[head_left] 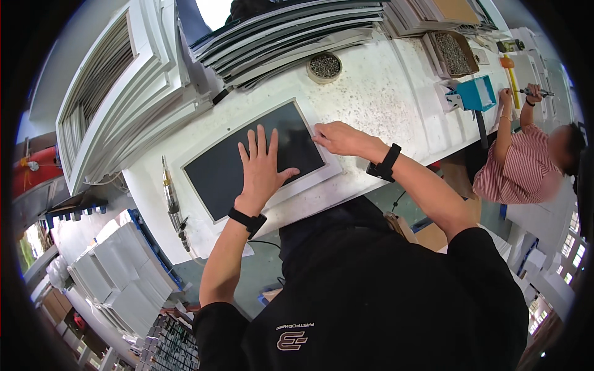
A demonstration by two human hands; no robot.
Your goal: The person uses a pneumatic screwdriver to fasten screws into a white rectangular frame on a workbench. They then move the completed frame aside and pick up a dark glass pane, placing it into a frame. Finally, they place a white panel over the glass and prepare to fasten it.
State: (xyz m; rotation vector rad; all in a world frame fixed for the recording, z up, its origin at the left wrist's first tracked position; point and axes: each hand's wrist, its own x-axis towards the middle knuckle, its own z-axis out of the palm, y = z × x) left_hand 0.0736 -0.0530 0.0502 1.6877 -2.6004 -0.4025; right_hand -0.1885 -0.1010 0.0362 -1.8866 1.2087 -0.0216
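Observation:
A dark rectangular panel (213, 170) with a thin pale rim lies flat on the white table, with a white board or frame (333, 170) showing along its right and near sides. Spread fingers and palm of my left hand (261, 167) rest flat on the panel's dark face. At the panel's right end, my right hand (346, 140) is closed, its fingertips pinched near the white border. Whatever lies between those fingertips is too small or hidden to make out.
A power screwdriver (170, 201) lies at the table's left. Stacked white frames (148, 93) and panels (291, 40) stand behind. A round tub of screws (324, 67), a box of small hardware (451, 54) and a blue bin (477, 94) sit beyond. At right, another person (520, 164) holds a tool.

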